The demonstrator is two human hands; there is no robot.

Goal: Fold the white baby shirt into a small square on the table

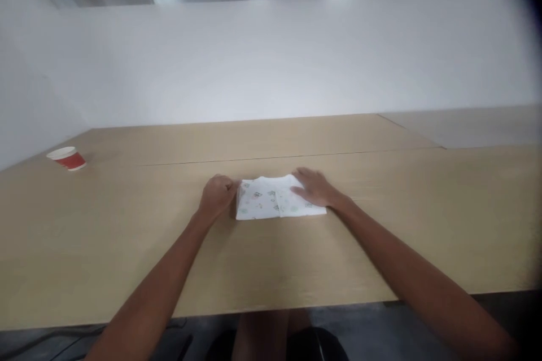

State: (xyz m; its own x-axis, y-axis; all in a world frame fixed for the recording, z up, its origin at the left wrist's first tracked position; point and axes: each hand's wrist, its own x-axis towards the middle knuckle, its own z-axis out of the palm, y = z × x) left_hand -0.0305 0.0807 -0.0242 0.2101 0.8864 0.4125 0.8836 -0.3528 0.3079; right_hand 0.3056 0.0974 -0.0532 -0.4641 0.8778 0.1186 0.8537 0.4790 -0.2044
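From my remote seat, a folded white printed cloth (pixel 258 200) sits at twelve o'clock on a pale wooden table (pixel 127 271), the open right hand (pixel 315 189) pressing flat to pin it. The left hand (pixel 218 196) clenches at its end, any grip unclear. A red-banded paper cup (pixel 66 158) lies at ten o'clock, contents unseen.

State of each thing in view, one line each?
White cloth with small coloured prints: folded into a flat rectangle, lying on the table
Left hand: curled closed, at the cloth's left edge
Right hand: open, fingers resting on the cloth
Red-and-white paper cup: lying on its side, far left
Light wooden tabletop: two joined panels
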